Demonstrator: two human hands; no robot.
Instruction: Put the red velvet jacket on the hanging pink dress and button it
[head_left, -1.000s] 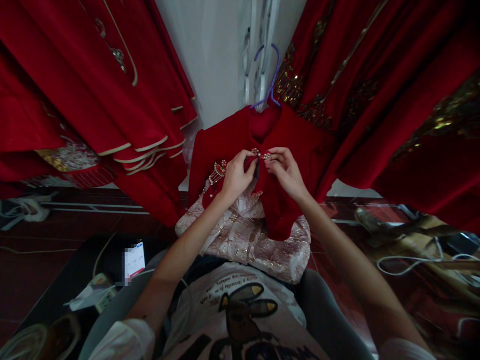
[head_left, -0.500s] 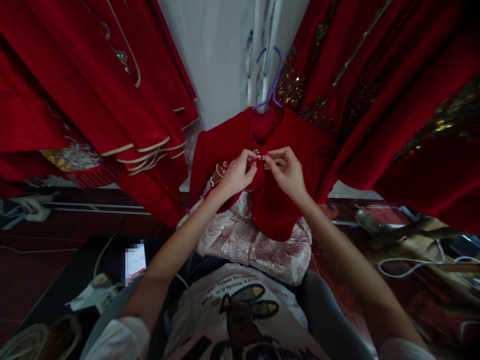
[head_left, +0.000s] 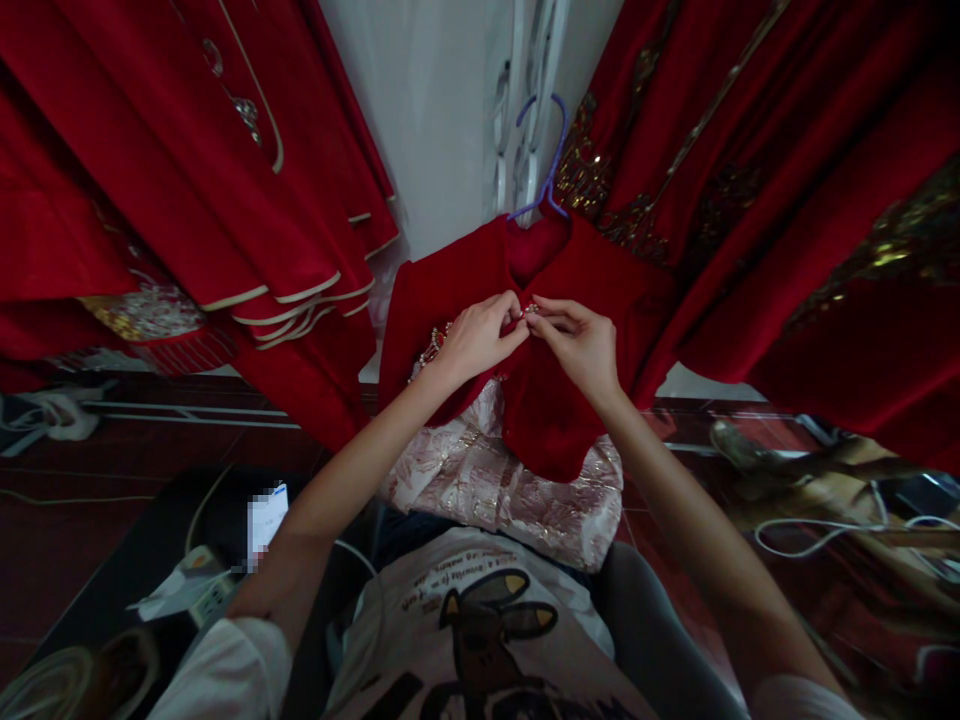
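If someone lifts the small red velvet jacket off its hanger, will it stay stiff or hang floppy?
Probably floppy: the small red velvet jacket sags in soft folds below both hands. The left hand and right hand pinch its beaded clasp, which looks delicate. It likely weighs little, since the thin purple hanger carries it.

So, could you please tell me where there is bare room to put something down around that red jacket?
Bare dark red floor lies left of the black mat, below the white rail. It is crowded at the red jacket, where left hand and right hand meet, and right among white cables.
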